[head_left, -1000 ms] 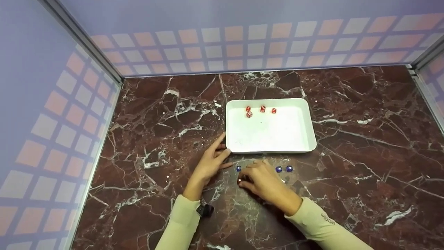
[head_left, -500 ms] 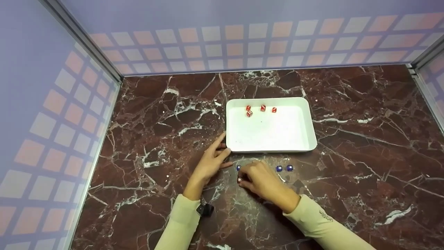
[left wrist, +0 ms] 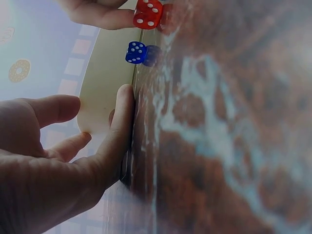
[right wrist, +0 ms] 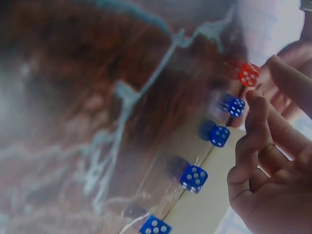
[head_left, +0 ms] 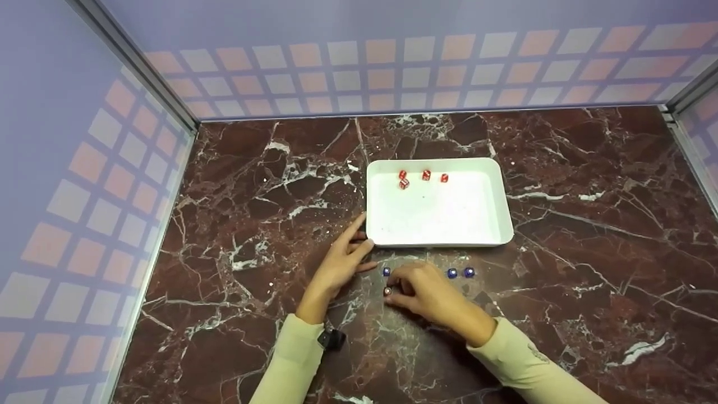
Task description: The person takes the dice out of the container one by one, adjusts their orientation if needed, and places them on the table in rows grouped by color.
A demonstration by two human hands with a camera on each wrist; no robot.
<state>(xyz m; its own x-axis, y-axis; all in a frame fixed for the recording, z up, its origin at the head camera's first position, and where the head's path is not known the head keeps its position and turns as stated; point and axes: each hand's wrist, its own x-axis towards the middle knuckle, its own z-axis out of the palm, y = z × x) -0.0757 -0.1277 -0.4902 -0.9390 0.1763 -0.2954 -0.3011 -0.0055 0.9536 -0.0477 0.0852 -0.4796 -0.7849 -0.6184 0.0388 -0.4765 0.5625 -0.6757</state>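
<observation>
My right hand pinches a red die with white dots between thumb and index finger, low over the marble top. Just beyond it, a row of blue dice runs along the tray's near side. The leftmost blue die sits close to my fingertips, and another blue die lies right of the hand. One more blue die, hidden by the hand in the head view, shows in the right wrist view. My left hand has fingers extended, touching the near left corner of the white tray.
Inside the tray, several red dice lie near its far wall, among them a red die. A dark red marble tabletop spreads all round. Pale walls with a checked band stand behind and on both sides.
My right hand has shifted slightly, its wrist a little lower and to the right, showing more of the leftmost blue die than half a second ago. The left hand and the tray stay put.
</observation>
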